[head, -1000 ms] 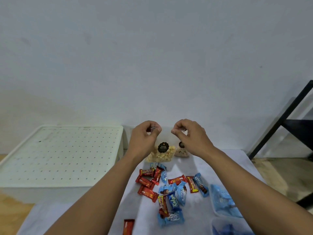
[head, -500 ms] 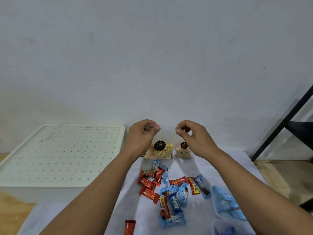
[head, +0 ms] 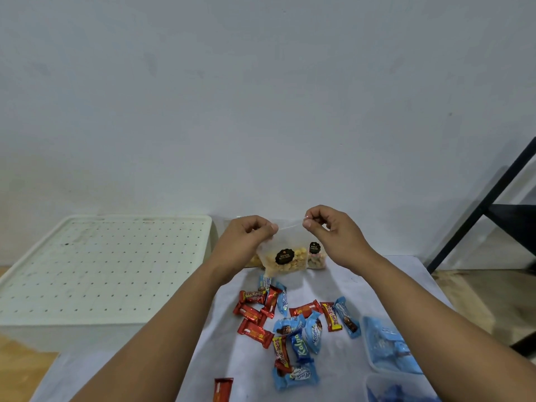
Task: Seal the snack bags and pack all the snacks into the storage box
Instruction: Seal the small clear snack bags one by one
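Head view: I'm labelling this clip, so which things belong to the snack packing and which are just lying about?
Belongs to the job:
- clear bag of yellow snacks, pinched at the top by left hand and right hand
- second snack bag
- loose red and blue wrapped snacks
- clear tubs

Lying about:
- white perforated lid
- black frame

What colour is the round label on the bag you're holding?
Black with gold lettering, on the bag; clearest in the head view.

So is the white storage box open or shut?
Shut: the perforated lid lies flat over the storage box, no snacks visibly inside.
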